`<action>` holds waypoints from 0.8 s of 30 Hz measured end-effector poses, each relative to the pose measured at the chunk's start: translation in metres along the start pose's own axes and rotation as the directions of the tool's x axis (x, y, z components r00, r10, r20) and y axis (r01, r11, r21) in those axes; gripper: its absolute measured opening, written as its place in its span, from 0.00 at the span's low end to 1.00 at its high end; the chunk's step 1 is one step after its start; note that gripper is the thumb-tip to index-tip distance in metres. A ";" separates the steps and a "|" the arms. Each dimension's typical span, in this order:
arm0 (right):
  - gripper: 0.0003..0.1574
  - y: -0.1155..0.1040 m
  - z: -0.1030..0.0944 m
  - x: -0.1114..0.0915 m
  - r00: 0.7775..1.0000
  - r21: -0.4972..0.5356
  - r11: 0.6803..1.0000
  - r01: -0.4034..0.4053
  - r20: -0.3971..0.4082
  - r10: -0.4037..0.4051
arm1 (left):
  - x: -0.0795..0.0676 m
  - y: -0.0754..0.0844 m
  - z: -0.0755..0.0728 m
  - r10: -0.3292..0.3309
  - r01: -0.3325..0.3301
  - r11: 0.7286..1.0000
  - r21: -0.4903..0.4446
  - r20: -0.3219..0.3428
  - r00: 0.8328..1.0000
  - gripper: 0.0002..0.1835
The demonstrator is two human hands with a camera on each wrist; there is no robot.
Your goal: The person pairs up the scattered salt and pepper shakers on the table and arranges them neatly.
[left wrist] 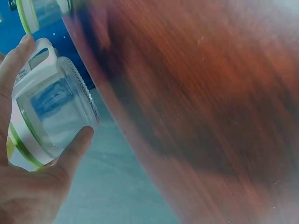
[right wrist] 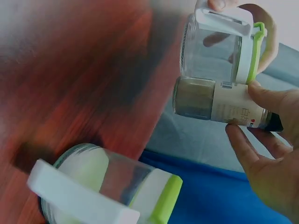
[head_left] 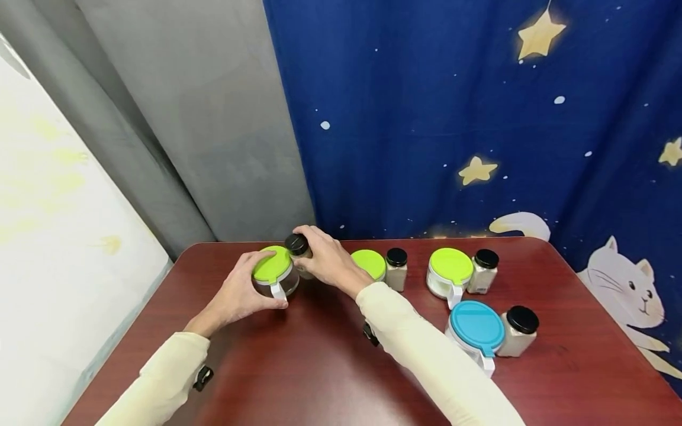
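Note:
My left hand (head_left: 240, 290) grips a clear glass jar (left wrist: 56, 112) with a lime-green lid and a white handle, near the table's far left edge. In the left wrist view the thumb and fingers spread around its sides. Close against this jar, on its right, stands a slim seasoning bottle (right wrist: 194, 99) with a black cap and a pale printed label. My right hand (head_left: 327, 260) pinches the bottle between thumb and fingers near its capped end. The right wrist view shows bottle and jar side by side, the jar looking see-through.
Right of my right hand stand a green-lidded jar (head_left: 369, 263) and a black-capped bottle (head_left: 396, 271). Further right is another green-lidded jar (head_left: 450, 266) with its bottle (head_left: 483, 272). Nearer me are a blue-lidded jar (head_left: 476, 327) and a bottle (head_left: 518, 332). Curtains (head_left: 399, 118) hang behind the table.

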State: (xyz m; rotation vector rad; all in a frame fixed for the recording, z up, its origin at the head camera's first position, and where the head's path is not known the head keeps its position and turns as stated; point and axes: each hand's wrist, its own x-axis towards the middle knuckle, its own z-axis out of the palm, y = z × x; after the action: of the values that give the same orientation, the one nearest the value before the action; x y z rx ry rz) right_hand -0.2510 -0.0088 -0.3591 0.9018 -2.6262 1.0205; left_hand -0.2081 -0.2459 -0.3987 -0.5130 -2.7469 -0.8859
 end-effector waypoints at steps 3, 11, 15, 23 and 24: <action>0.37 -0.003 -0.004 -0.012 1.000 -0.008 1.000 -0.013 -0.007 0.013 | -0.008 0.007 0.000 0.023 -0.023 0.999 -0.024 0.005 1.000 0.57; 0.37 -0.016 -0.014 -0.060 0.997 -0.008 1.000 -0.013 -0.070 0.012 | -0.038 0.034 0.004 0.053 -0.051 0.997 -0.055 0.033 0.998 0.57; 0.36 -0.020 -0.021 -0.090 0.996 -0.013 1.000 -0.004 -0.091 0.003 | -0.053 0.052 0.009 0.048 -0.044 0.997 -0.070 0.054 0.997 0.57; 0.38 -0.013 -0.030 -0.146 0.991 -0.023 0.999 -0.028 -0.133 0.024 | -0.079 0.085 0.034 0.059 -0.049 0.994 -0.096 0.108 0.992 0.58; 0.38 -0.010 -0.030 -0.153 0.990 -0.020 0.999 -0.033 -0.137 0.030 | -0.080 0.088 0.038 0.068 -0.058 0.994 -0.092 0.113 0.991 0.59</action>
State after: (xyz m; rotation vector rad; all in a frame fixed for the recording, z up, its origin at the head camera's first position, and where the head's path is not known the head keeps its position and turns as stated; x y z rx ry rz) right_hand -0.1240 0.0778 -0.3872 0.7591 -2.5405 1.0201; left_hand -0.1037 -0.1775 -0.4071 -0.6844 -2.7861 -0.9961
